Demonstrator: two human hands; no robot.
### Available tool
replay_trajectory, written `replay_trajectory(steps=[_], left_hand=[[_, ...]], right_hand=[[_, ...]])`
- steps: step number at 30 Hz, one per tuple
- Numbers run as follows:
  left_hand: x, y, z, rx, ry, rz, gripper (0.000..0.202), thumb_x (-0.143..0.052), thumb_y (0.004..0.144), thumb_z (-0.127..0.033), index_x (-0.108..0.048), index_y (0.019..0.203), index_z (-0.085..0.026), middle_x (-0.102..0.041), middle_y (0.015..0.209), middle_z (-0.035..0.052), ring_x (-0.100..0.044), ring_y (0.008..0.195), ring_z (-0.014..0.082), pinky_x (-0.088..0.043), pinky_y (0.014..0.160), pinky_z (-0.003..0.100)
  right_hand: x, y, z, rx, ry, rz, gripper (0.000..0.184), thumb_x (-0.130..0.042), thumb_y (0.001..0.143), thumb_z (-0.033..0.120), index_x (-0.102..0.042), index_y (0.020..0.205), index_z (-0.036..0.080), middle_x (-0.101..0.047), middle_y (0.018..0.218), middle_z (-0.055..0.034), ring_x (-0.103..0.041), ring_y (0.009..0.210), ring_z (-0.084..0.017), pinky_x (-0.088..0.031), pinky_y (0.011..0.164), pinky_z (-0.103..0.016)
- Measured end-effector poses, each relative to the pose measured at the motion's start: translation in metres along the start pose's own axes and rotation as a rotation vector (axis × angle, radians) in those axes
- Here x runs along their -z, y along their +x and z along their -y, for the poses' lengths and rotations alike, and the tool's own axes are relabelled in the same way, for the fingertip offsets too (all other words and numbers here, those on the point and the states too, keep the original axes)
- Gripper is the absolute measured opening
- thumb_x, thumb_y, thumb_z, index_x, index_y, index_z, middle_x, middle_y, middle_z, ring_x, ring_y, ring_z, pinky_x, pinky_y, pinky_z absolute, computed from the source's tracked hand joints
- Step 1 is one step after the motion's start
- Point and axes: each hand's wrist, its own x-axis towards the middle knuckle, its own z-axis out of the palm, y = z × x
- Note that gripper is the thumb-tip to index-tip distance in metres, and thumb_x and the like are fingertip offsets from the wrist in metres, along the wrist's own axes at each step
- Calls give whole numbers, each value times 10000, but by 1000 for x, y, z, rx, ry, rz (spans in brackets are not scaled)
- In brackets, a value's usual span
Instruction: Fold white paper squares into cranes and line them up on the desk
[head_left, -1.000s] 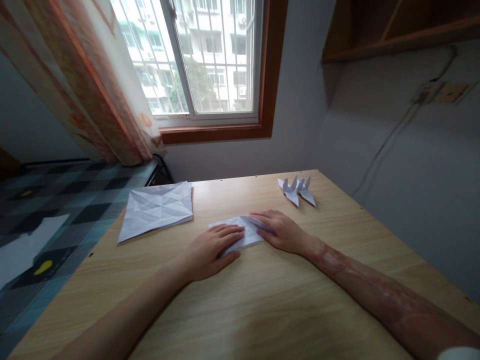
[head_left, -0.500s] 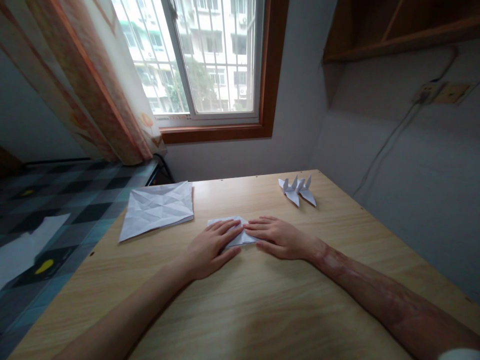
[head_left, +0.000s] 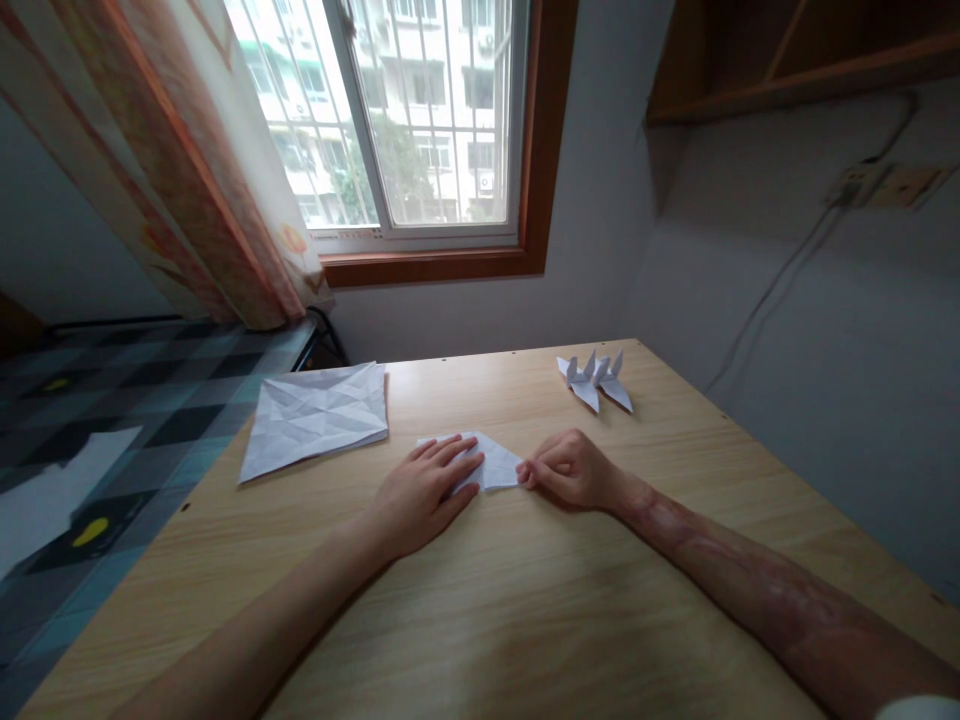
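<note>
A small piece of folded white paper (head_left: 498,466) lies on the wooden table in front of me. My left hand (head_left: 431,492) rests flat over its left part, fingers stretched out and slightly apart, covering much of that side. At the paper's right corner my right hand (head_left: 571,468) is closed in a pinch, thumb and forefinger on the tip. The right hand's other fingers are curled in.
Folded paper cranes (head_left: 594,380) stand at the table's back right. Creased white sheets (head_left: 322,415) lie at the back left. Beyond the left table edge, more paper (head_left: 71,485) rests on a checked bed cover (head_left: 45,640). A window (head_left: 435,120) is ahead.
My right hand has gone from lying flat on the folded paper to pinching its right corner, shifting slightly right. More of the paper's right half shows. My left hand stays in place.
</note>
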Motion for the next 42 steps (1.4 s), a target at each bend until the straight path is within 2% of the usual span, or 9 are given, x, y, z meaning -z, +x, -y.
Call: replay_trajectory(steps=[8,13,18,21,23,27,33,38,42], left_hand=[[2,1,-1,-68,-19,-53,404,-496,1150,-342,-682,1508,-318,-599,1662,101,-588,1503,317,-433,1289,594],[3,3,-3,-184,-83,-3,381,-461,1160,-278,-717,1437,-331,-678,1580,67,-667,1390,290,-537,1177,511],[5,1,-3,-248,-211,42,361,-445,1164,-241,-717,1389,-314,-746,1479,64,-709,1337,247,-570,1127,416],[8,0,-5,-269,-270,19,304,-476,1113,-196,-729,1264,-271,-753,1448,83,-724,1305,245,-578,1107,395],[11,-1,-8,-279,-283,-19,235,-517,1053,-181,-722,1148,-246,-776,1370,96,-736,1250,254,-573,1106,410],[17,0,-16,-225,-223,-83,92,-611,990,-285,-694,994,-246,-813,1150,91,-754,1078,271,-557,1046,458],[25,6,-39,-50,-18,-69,467,-777,878,-682,-681,923,-227,-770,966,96,-724,915,317,-537,892,492],[22,5,-45,-58,135,7,174,-693,968,-387,-695,963,-213,-766,999,103,-719,915,309,-550,830,453],[20,2,-37,-83,123,25,100,-598,991,-244,-689,967,-210,-759,944,89,-704,805,256,-519,690,359]], right_hand=[[8,0,-1,-37,80,-50,673,-508,1148,462,-663,539,219,-698,548,-50,-669,507,-169,-512,558,-288],[9,1,0,-25,18,-85,605,-508,1138,374,-657,575,212,-682,581,-33,-622,526,-157,-451,577,-302],[5,7,-1,-27,-144,-106,219,-584,1038,200,-801,1020,219,-827,1011,-87,-765,948,-244,-599,874,-378],[2,11,-4,40,-230,4,540,-612,928,77,-686,1440,229,-750,1433,-126,-692,1320,-293,-553,1151,-489],[0,12,-5,78,-256,87,648,-606,914,46,-623,1535,232,-671,1563,-136,-638,1427,-293,-511,1220,-507],[0,11,-4,93,-310,132,410,-646,1010,149,-713,1401,254,-719,1477,-123,-674,1367,-293,-525,1189,-500],[3,11,2,120,-365,109,66,-719,1011,242,-726,1076,250,-765,1175,-88,-696,1122,-280,-558,1048,-475],[4,11,4,153,-341,125,74,-740,982,240,-693,1036,258,-769,1159,-77,-692,1113,-281,-557,1038,-472],[4,11,5,160,-306,137,318,-776,950,247,-680,1253,263,-746,1364,-102,-670,1313,-311,-523,1161,-507]])
